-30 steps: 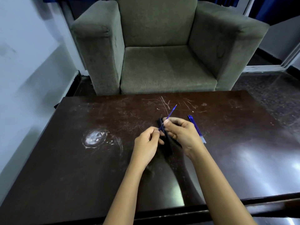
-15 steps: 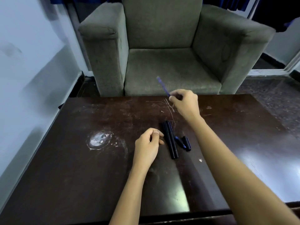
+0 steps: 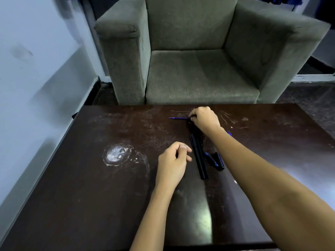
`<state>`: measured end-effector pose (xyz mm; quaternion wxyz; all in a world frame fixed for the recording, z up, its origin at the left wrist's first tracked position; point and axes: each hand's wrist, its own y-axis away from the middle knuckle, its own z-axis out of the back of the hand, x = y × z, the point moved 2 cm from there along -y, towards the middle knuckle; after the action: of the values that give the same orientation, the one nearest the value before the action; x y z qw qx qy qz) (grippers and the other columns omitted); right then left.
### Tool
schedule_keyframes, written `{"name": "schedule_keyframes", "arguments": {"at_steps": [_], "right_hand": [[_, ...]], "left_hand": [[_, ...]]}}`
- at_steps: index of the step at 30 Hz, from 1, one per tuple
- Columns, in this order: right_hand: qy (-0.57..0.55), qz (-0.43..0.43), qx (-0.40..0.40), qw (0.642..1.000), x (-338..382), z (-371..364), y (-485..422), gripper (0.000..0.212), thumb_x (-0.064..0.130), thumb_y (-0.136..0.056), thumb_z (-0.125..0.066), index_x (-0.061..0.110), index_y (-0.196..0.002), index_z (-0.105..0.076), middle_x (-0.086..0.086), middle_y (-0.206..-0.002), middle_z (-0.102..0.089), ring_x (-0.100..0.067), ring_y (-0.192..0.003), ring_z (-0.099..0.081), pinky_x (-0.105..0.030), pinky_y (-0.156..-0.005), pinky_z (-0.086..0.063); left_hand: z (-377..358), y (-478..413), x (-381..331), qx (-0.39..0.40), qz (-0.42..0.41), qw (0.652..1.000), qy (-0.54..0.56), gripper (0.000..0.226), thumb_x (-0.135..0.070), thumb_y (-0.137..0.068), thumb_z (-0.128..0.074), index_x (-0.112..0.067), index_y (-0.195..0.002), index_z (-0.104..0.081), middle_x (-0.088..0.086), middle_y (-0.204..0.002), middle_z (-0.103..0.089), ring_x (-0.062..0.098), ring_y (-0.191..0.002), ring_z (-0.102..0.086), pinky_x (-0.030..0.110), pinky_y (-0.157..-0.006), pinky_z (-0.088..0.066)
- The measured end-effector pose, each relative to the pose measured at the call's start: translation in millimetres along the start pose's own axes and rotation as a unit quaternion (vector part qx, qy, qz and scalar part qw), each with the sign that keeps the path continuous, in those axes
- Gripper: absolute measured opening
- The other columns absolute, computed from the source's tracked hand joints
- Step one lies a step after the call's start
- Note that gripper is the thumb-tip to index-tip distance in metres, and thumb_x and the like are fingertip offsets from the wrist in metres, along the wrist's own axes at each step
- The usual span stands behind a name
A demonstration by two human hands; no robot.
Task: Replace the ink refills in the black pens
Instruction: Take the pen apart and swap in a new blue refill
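My right hand [image 3: 204, 117] reaches to the far side of the dark table [image 3: 90, 196] and pinches a thin blue ink refill [image 3: 178, 118], which lies nearly flat and points left. Two black pen barrels [image 3: 198, 156] lie side by side in the middle of the table. Beside them on the right lie small black pen pieces [image 3: 216, 160] with a blue part. My left hand [image 3: 173, 162] rests on the table just left of the barrels, fingers curled; I cannot see anything in it. A bit of blue [image 3: 229, 133] shows behind my right forearm.
A grey-green armchair [image 3: 199, 51] stands right behind the table's far edge. A white scuffed stain [image 3: 116, 154] marks the tabletop on the left. A pale wall runs along the left side.
My right hand has lowered the blue refill from above the far edge down to the tabletop, turning it to point left. The left hand has stayed by the barrels.
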<state>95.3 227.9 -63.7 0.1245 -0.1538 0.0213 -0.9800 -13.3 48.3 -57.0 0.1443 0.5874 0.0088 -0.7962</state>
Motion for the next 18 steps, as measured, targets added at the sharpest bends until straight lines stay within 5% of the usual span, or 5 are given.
{"name": "schedule_keyframes", "arguments": {"at_steps": [18], "right_hand": [[-0.022, -0.007, 0.004, 1.0, -1.2, -1.5, -5.3, 0.024, 0.01, -0.087, -0.055, 0.019, -0.102, -0.072, -0.014, -0.111, -0.067, -0.037, -0.102, -0.061, -0.04, -0.083, -0.052]], "left_hand": [[-2.4, 0.8, -1.0, -0.002, 0.004, 1.0, -0.002, 0.028, -0.023, -0.097, -0.043, -0.027, -0.083, -0.066, -0.005, -0.073, -0.07, -0.003, -0.05, -0.048, 0.012, -0.044, -0.035]]}}
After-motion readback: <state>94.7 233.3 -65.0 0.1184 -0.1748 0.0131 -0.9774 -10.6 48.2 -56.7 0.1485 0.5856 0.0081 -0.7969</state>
